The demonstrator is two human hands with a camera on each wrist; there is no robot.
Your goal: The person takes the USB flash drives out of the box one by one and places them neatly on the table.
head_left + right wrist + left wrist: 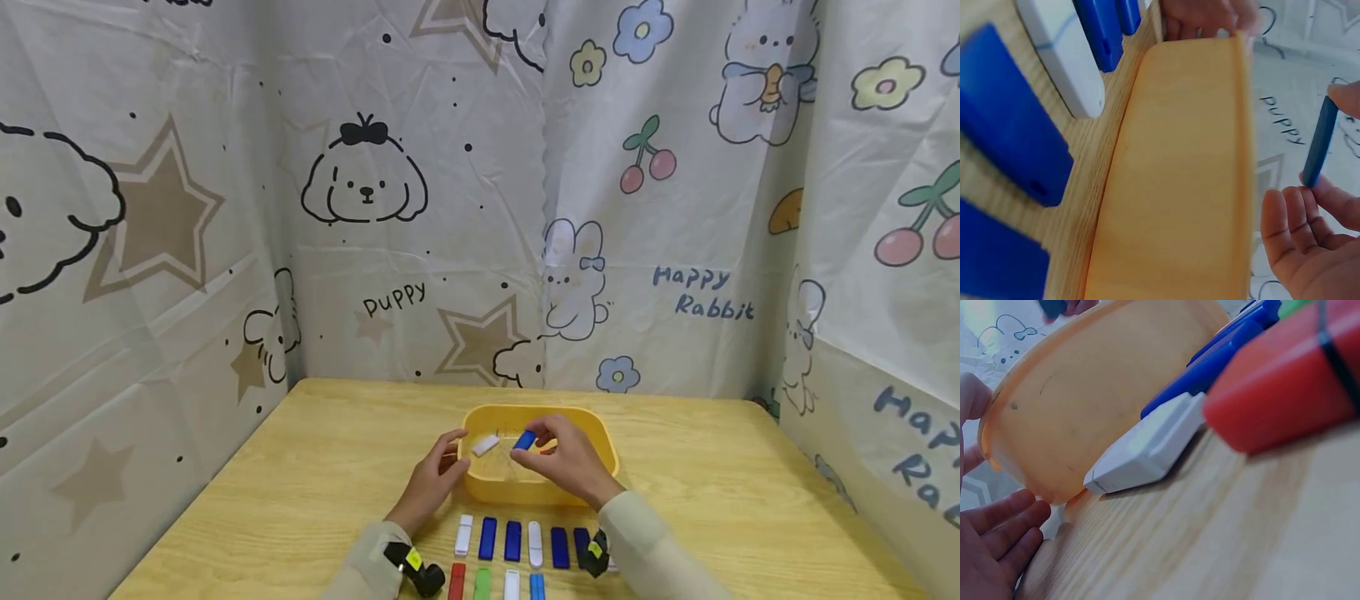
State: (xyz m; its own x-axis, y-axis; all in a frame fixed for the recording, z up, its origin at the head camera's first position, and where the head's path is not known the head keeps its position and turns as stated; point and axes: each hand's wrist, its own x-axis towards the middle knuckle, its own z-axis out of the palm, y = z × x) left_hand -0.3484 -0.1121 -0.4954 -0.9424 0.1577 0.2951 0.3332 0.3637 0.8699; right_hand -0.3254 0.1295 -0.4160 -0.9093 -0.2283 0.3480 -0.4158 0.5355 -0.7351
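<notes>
My right hand (566,454) pinches a blue USB stick (525,440) over the yellow plastic tub (525,492). In the right wrist view, thumb and fingertips hold this stick (1321,142) at its two ends. My left hand (437,473) touches the tub's left end, thumb and fingers at the rim; in the left wrist view three fingers (1007,534) lie fairly straight beside the tub's wall. Inside the tub lies a white stick (485,445), with a bit of red showing near my right hand.
In front of the tub, blue and white sticks stand in a row (513,541). A nearer row holds a red stick (457,582), a green one (482,583), a white one (512,585) and a light blue one (537,587). Printed curtains (420,250) enclose the wooden table (360,417).
</notes>
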